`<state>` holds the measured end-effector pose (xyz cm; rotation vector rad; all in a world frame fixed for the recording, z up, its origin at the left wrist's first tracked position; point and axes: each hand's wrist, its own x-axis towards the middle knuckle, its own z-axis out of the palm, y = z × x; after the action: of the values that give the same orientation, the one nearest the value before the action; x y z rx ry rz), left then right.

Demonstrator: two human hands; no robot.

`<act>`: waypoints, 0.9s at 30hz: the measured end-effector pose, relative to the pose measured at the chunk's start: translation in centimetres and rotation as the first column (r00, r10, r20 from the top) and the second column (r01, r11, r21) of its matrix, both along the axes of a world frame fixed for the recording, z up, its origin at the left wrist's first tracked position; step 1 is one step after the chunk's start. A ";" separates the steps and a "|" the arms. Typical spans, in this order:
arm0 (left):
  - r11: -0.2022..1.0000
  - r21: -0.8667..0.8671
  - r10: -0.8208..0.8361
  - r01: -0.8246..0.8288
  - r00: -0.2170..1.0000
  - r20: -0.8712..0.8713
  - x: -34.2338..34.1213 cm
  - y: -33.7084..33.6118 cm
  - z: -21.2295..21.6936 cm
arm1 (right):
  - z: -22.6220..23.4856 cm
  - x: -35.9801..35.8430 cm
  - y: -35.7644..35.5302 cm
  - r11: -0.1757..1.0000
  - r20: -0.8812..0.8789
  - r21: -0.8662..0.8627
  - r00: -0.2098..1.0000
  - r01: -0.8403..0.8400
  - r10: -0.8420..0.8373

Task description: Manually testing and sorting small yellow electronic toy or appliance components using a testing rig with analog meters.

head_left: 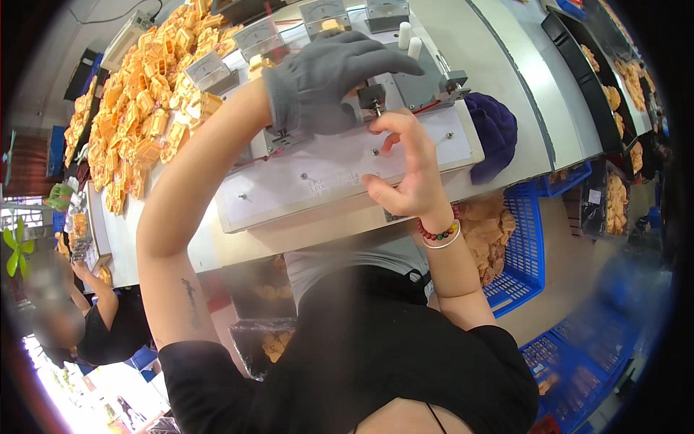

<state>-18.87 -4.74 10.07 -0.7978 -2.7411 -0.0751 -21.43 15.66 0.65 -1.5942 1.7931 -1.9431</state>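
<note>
fixture [278, 189], boxy and white-topped with a black clamp [371, 95], lies under spread left fingers [383, 61] and parted right fingers [415, 136].

A long, pale, smooth surface [477, 43] holds everything here — a thin dark line runs across its right part. A big, messy heap of yellow-orange plastic pieces [152, 98] covers much of the left side. Near the front edge sits a wide, flat, white box [278, 199] — and a crumpled dark purple cloth [494, 134] lies just beside its right end.
</note>
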 end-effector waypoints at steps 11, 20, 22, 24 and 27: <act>0.875 0.349 0.076 -0.336 0.807 0.586 1.0 0.3 1.4 | -0.3 -0.2 0.0 1.000 -0.012 0.018 1.000 -0.001 0.001; 0.311 0.878 0.782 -0.363 0.623 -0.020 15.4 -23.2 -2.5 | -0.8 1.5 8.6 0.983 0.284 0.088 0.942 0.160 -0.179; 0.109 0.719 0.988 -0.687 0.151 -0.006 18.8 -24.8 -8.8 | -1.1 1.3 10.5 0.968 0.287 0.115 0.925 0.225 -0.249; 0.030 0.115 0.999 -0.993 0.032 0.015 20.6 -23.3 -12.3 | -1.4 0.6 11.6 0.943 0.287 0.138 0.899 0.302 -0.330; -0.031 0.005 0.996 -1.000 -0.030 0.086 22.8 -21.3 -16.3 | -1.4 -0.7 11.7 0.943 0.232 0.089 0.914 0.320 -0.333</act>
<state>3.95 -26.00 -6.23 1.4617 -2.5493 0.1332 -22.11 27.35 -0.78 -1.0328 2.0851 -2.0945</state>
